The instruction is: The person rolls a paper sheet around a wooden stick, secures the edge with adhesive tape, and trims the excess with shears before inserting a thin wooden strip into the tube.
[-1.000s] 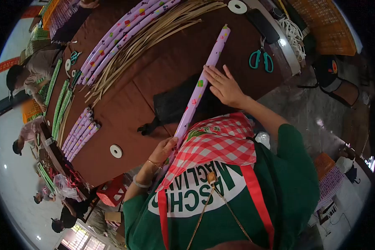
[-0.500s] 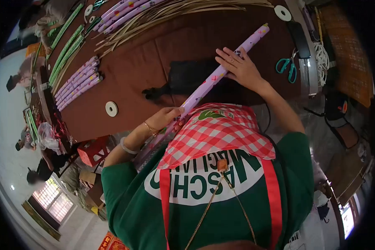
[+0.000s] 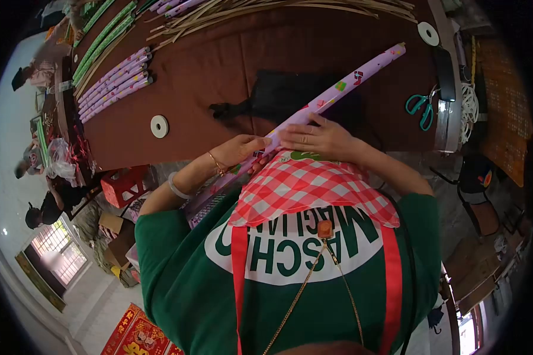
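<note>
A long purple patterned roll [image 3: 352,83] slants from beside my left arm up to the right over the brown table. My left hand [image 3: 241,151] wraps round its lower part, thumb on top. My right hand [image 3: 318,139] lies on the roll just beside the left, its fingers held close together against the surface and slightly blurred. Beneath the roll is a black cloth item [image 3: 284,94] on the table.
Several purple rolls [image 3: 115,86] and green rolls [image 3: 108,44] lie at the left. Thin brown strips [image 3: 266,15] run along the far side. Teal scissors [image 3: 420,109], a white tape roll [image 3: 428,34] and another tape roll [image 3: 159,126] rest on the brown table [image 3: 201,77]. People are at far left.
My right hand has slid down along the roll, from its upper part to close beside my left hand. My left hand still holds the lower part. The view has shifted a little.
</note>
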`<state>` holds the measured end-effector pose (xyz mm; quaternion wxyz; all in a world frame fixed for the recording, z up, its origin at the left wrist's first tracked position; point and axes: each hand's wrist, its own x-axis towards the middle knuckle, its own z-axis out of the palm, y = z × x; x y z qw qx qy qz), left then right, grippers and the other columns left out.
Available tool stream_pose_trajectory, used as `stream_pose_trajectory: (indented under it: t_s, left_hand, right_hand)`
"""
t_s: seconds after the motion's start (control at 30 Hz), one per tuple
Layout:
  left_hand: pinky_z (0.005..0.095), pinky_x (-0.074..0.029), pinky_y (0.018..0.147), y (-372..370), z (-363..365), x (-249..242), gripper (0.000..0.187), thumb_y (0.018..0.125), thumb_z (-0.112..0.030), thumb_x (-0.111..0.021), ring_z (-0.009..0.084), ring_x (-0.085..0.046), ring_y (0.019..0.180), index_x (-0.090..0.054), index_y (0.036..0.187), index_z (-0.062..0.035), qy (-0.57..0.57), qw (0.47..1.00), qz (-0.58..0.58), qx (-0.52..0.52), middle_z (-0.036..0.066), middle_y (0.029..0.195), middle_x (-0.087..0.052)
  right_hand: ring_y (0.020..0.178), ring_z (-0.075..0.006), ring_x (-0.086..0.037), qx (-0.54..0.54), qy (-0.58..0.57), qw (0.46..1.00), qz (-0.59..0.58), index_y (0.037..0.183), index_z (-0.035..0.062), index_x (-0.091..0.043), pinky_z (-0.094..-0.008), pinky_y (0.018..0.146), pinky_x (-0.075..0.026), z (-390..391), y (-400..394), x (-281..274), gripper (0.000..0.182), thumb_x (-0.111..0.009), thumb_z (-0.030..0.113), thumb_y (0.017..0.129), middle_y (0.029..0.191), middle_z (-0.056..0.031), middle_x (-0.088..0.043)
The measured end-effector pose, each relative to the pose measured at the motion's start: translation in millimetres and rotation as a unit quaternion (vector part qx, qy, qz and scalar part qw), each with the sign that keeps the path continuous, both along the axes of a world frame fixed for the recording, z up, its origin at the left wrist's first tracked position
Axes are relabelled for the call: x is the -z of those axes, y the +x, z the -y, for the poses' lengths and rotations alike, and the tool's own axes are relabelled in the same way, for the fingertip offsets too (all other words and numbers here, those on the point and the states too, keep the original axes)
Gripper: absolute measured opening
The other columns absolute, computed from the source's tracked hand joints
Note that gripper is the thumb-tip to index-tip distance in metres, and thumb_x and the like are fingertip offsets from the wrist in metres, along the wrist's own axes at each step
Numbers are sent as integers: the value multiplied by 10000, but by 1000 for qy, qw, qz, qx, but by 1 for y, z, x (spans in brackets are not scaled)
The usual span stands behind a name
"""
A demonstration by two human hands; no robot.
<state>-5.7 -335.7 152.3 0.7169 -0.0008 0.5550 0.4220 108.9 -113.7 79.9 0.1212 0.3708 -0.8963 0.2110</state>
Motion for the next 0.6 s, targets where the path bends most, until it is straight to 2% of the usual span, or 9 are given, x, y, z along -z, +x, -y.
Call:
stream_pose_trajectory:
  t_s: [0.03,0.1,0.13,0.2,0.23,0.3,0.33,0.43,0.6]
  left_hand:
    - [221,-409,486,-1,-1,-1,359,921,-334,-404,104,-493,532,-532,831,-11,2,1000,0,-1,34,644,-519]
    - [223,-416,488,-3,-1,-4,371,921,-345,-407,104,-493,532,-532,822,-11,-39,999,-4,16,37,651,-518]
    - [227,-418,484,-3,1,-1,397,917,-370,-412,106,-495,525,-532,811,-7,-25,1000,6,11,40,658,-522]
    - [228,-420,483,-3,2,-3,404,915,-381,-416,107,-495,522,-530,817,-6,-24,1000,-2,13,42,660,-522]
    - [230,-422,483,-4,1,-4,413,912,-393,-420,108,-494,519,-529,823,-5,-22,1000,-10,17,43,661,-523]
    - [231,-422,484,-4,0,-5,415,911,-397,-421,108,-493,521,-528,837,-3,-25,1000,-6,16,43,661,-521]
    - [231,-422,485,-4,0,-5,418,911,-402,-422,108,-492,523,-526,851,-2,-28,999,-1,17,42,662,-518]
    - [231,-412,481,-4,2,-1,417,928,-359,-390,113,-502,525,-562,921,20,-35,999,2,16,43,682,-542]
    - [222,-405,471,-2,2,0,421,929,-373,-375,108,-481,505,-548,895,10,-22,1000,13,-3,31,657,-521]
  right_hand:
    - [1249,-105,-367,-30,-11,998,-51,1271,186,-452,-349,1039,-271,1,-2,-3,435,-456,148,838,1350,41,-405]
    - [1229,-92,-395,-133,6,990,-49,1272,201,-449,-353,1067,-225,-4,0,0,432,-470,178,841,1337,41,-423]
    - [1211,-100,-418,-138,-8,989,-59,1248,206,-468,-349,1059,-250,-10,0,-9,419,-502,143,836,1308,28,-452]
    - [1195,-129,-440,-78,-85,988,-105,1186,195,-507,-349,1045,-269,-18,-1,-9,388,-582,170,807,1276,-7,-479]
    - [1179,-161,-459,-33,-116,983,-141,1117,175,-532,-352,1027,-285,-23,-4,-6,379,-657,227,763,1261,-34,-488]
    - [1166,-178,-471,85,-97,985,-112,1092,148,-535,-363,1017,-293,-34,-15,-3,421,-691,283,725,1248,-48,-495]
    - [1173,-168,-464,124,-118,983,-59,1101,125,-539,-372,1022,-287,-41,-21,-4,426,-688,257,724,1261,-34,-488]
    - [1186,-159,-451,97,-62,993,3,1138,121,-529,-384,1032,-274,-53,-36,2,469,-688,243,714,1277,-18,-478]
    - [1106,-166,-526,46,-96,993,-51,1064,103,-600,-373,989,-355,-51,-40,6,348,-661,174,729,1164,-10,-574]
